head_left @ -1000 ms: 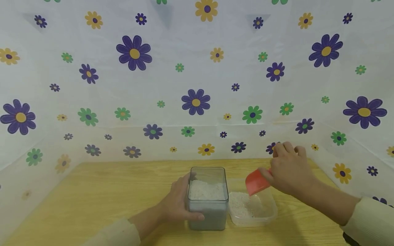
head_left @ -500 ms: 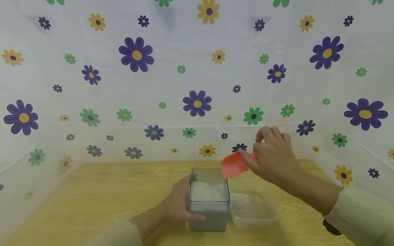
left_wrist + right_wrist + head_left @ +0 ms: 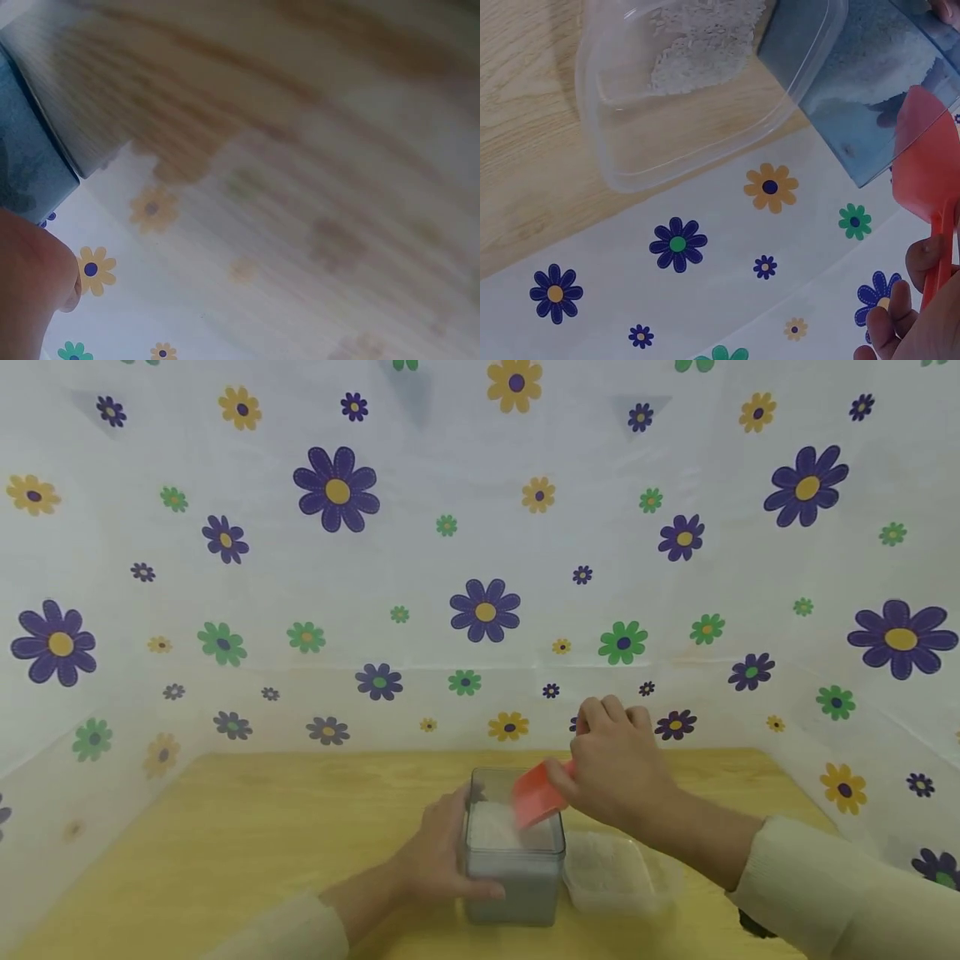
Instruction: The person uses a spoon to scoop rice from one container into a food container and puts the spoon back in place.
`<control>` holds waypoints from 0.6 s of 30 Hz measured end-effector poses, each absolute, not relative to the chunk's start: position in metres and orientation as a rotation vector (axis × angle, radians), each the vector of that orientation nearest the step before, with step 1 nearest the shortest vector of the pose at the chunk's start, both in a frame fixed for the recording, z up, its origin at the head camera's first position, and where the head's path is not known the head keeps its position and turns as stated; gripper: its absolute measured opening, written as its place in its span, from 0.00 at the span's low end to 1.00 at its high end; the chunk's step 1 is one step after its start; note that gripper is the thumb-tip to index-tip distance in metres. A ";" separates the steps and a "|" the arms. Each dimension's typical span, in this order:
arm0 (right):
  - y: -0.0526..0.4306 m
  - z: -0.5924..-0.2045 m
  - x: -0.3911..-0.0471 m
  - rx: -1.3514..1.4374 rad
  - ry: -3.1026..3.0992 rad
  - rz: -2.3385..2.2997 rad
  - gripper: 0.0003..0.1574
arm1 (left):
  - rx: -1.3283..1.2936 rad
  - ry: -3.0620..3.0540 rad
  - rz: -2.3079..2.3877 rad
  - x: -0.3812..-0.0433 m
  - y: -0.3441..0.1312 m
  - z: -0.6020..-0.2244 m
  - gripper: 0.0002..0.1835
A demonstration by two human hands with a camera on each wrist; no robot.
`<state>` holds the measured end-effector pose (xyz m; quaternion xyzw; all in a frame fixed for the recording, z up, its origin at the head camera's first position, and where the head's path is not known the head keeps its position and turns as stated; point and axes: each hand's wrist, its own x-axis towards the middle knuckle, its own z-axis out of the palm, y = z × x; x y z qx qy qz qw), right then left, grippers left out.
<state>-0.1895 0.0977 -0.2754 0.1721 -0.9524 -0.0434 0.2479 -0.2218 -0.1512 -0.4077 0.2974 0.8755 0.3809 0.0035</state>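
Observation:
A tall, see-through blue-grey square container [image 3: 513,885] stands on the table, partly filled with white rice [image 3: 495,827]. My left hand [image 3: 435,852] grips its left side, thumb across the front and fingers toward the back. In my right hand [image 3: 618,760] is a red scoop [image 3: 538,795], held by its handle [image 3: 939,270]. The scoop's blade tilts down over the container's opening at its right side. Beside the container sits a shallow clear plastic tub [image 3: 697,176], with a smaller heap of rice grains [image 3: 705,52] toward one end.
The wood-grain table [image 3: 300,827] stretches to both sides. A white flower-printed sheet [image 3: 405,568] hangs behind it and along both sides. The tub stands close against the container's right side, beneath my right forearm [image 3: 705,835].
My right hand has carried the scoop left from above the tub, raising it over the container's rim and then lowering it into the opening. The left hand keeps its hold on the container.

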 end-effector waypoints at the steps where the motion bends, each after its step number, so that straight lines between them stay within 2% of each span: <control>1: 0.095 -0.277 -0.189 0.466 -2.596 -0.139 0.34 | 0.934 2.739 1.203 -0.221 -0.151 -0.409 0.65; 10: 0.077 -0.290 -0.194 0.444 -2.643 -0.280 0.32 | 0.920 2.728 1.221 -0.218 -0.151 -0.408 0.65; 18: 0.075 -0.301 -0.205 0.364 -2.750 -0.122 0.34 | 0.952 2.753 1.195 -0.223 -0.152 -0.409 0.66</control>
